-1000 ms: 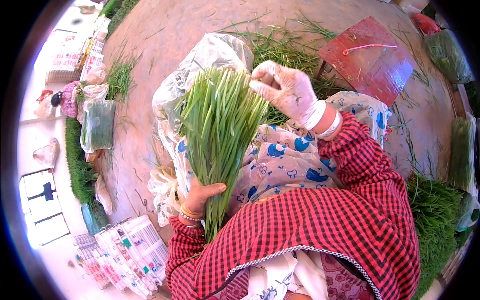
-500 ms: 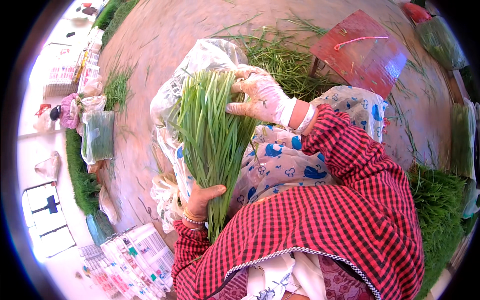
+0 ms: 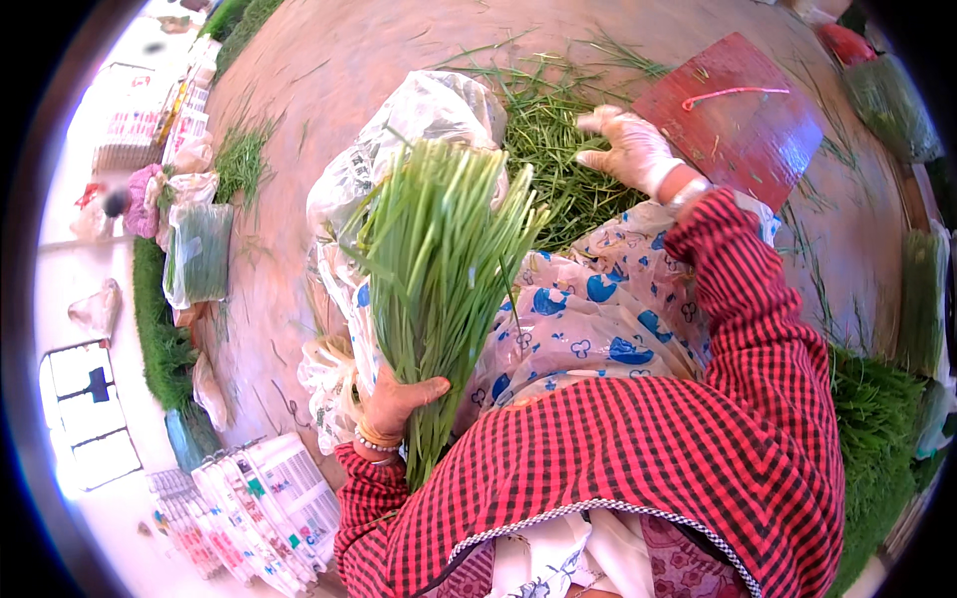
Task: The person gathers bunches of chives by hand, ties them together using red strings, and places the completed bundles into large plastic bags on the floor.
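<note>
A thick bunch of garlic chives [image 3: 429, 269], with long flat green leaves and pale cut ends at the top, stands tilted in front of me. My left hand [image 3: 399, 401] is wrapped round its lower, leafy part, thumb across the front. My right hand [image 3: 633, 149], in a thin whitish glove, is off to the right with fingers apart and nothing in it. Under it lies a heap of loose green stalks [image 3: 563, 169]. Plastic sheeting with blue prints [image 3: 588, 309] covers my lap, and a clear plastic bag [image 3: 439, 105] is behind the bunch.
A low red table [image 3: 733, 120] with a pink strap [image 3: 738, 93] on it stands at the far right. More greens [image 3: 872, 429] lie at the right edge. Bagged greens [image 3: 197, 254], another person [image 3: 145, 199] and stacked white printed cartons [image 3: 279, 498] are on the left.
My right hand has let go of the bunch's upper end and moved right, over the loose heap. The cut ends have fanned out to the right; my left hand keeps its grip.
</note>
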